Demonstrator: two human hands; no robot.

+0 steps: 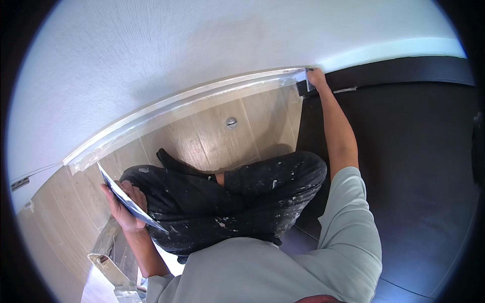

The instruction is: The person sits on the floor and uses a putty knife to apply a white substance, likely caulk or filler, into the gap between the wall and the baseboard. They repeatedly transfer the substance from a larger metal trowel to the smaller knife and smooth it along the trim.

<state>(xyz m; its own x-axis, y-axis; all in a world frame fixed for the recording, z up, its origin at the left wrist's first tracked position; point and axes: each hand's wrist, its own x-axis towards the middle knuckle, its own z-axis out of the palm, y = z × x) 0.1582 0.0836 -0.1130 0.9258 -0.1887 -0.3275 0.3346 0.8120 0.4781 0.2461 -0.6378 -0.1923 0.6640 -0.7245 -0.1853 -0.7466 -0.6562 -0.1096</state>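
My left hand [126,209] is closed round a thin, flat plate [120,194], seen nearly edge-on, beside my left knee. Its face looks white and bluish; any handle is hidden by the hand. Stretched out far to the right, my right hand [317,78] grips a small flat-bladed scraper [309,82]. That blade is at the right end of the white baseboard [187,97], by the corner of the black padded furniture [394,151]. Whether the blade touches the board I cannot tell. A translucent strip [217,104] runs along the baseboard's foot.
A round metal stop [231,122] sits on the wood-look floor [202,136] ahead of my crossed legs [227,202]. The white wall [177,45] rises beyond the baseboard. At lower left stands a smeared, open container [108,267], partly hidden by my left arm.
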